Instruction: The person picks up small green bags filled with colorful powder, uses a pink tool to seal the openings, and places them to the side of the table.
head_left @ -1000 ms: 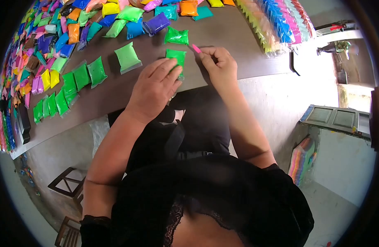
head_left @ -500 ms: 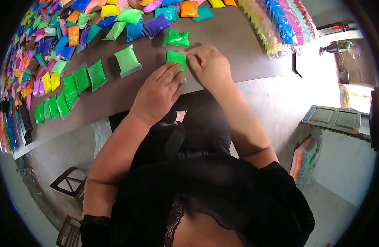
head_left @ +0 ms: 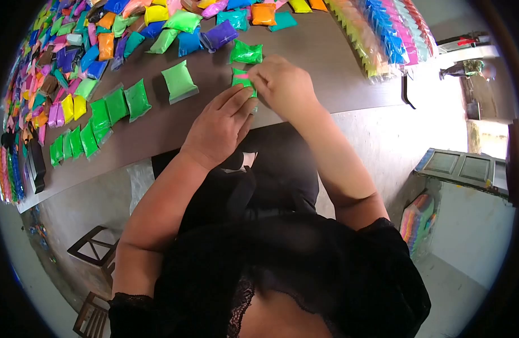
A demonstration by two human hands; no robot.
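Observation:
My left hand (head_left: 217, 121) holds a small green packet (head_left: 242, 80) down on the table, its fingers laid over the lower part. My right hand (head_left: 285, 87) is closed in a pinch at the packet's upper right. From its fingertips a small pink strip (head_left: 243, 75) pokes out across the packet's top; its exact kind is too small to tell. Just beyond lies another bright green packet (head_left: 246, 53). To the left are a paler green packet (head_left: 179, 82) and a row of several green packets (head_left: 116, 106).
Many mixed coloured packets (head_left: 90, 56) are heaped along the table's (head_left: 316, 62) far left. Rows of packets in clear wrapping (head_left: 378, 39) stand at the far right. A chair (head_left: 93, 248) is on the floor at left, and a cabinet (head_left: 462, 169) is at right.
My right hand has moved slightly left over the packet, carrying the pink strip across its top. My left hand stays on the packet. The whole view has shifted a little.

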